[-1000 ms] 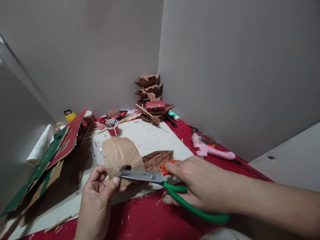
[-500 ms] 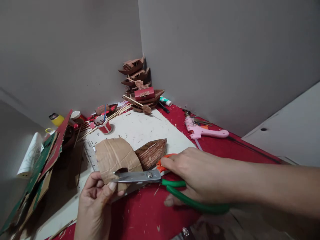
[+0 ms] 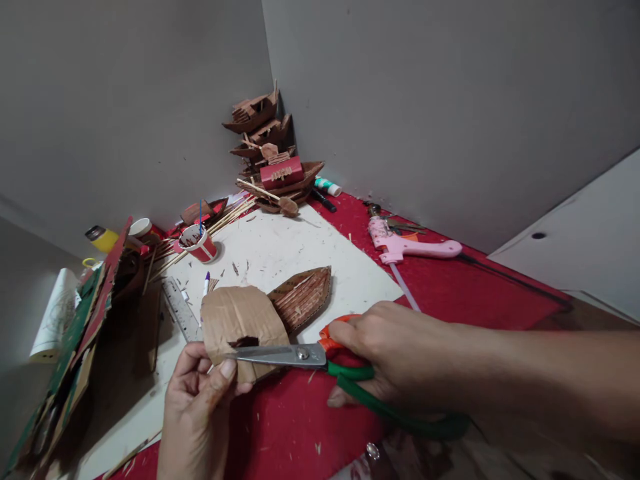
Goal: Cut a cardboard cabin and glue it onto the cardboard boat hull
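Note:
My left hand pinches the lower left edge of a piece of brown cardboard, thumb on top. A dark cut-out hole shows in the cardboard near its lower middle. My right hand is closed around the orange and green handles of a pair of scissors. The blades lie across the cardboard just below the hole, their tips close to my left thumb. Behind the cardboard, on the white board, sits a small brown cardboard boat hull, partly hidden by it.
Several model boats are stacked in the corner. A red paper cup stands left of centre, with sticks beside it. A metal ruler lies near cardboard sheets. At right rests a pink glue gun with its cord.
The scissor blades look closer together across the cardboard. My hands and the cardboard have shifted slightly right in the view, and a purple-tipped pen shows behind the cardboard.

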{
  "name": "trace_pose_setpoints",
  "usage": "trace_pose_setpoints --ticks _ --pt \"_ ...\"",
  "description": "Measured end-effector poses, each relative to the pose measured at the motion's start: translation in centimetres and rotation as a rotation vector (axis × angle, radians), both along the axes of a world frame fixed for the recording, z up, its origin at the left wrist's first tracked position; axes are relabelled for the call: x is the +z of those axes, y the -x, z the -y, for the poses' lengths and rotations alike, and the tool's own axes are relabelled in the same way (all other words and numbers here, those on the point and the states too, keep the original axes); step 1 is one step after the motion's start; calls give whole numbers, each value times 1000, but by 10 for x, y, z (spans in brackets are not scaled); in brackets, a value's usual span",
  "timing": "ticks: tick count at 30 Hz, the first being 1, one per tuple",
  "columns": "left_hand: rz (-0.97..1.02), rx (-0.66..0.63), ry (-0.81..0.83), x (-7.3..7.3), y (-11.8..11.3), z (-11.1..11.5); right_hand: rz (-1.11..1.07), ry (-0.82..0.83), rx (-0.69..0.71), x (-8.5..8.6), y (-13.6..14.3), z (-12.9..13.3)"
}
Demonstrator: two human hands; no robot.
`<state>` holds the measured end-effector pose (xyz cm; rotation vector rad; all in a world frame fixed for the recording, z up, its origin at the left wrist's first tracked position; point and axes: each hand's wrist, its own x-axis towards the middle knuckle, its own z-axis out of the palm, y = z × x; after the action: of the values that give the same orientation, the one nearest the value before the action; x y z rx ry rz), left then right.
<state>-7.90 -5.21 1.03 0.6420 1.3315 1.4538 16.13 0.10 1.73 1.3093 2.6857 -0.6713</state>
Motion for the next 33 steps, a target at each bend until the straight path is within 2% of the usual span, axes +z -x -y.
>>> trace_pose_setpoints --ticks 4,7,10,13,18,24,28,33 --pt "75 -73 55 4 3 -3 -4 -106 34 7 -7 -6" --pt "154 -214 117 6 12 -5 -27 -220 85 14 -14 -9" --pt "101 -296 137 4 20 -6 -37 -272 104 17 -19 -10" --pt "69 -233 121 3 18 -4 -33 -262 72 18 -20 -8" --pt "147 -108 137 8 3 3 -71 -188 4 13 -21 -3" --pt "156 -217 92 5 9 1 -110 -150 10 11 -27 0" --pt "44 -313 119 4 12 0 -91 -115 11 14 -30 -1" --pt "7 -237 138 9 5 3 -104 -101 -5 19 -32 -2"
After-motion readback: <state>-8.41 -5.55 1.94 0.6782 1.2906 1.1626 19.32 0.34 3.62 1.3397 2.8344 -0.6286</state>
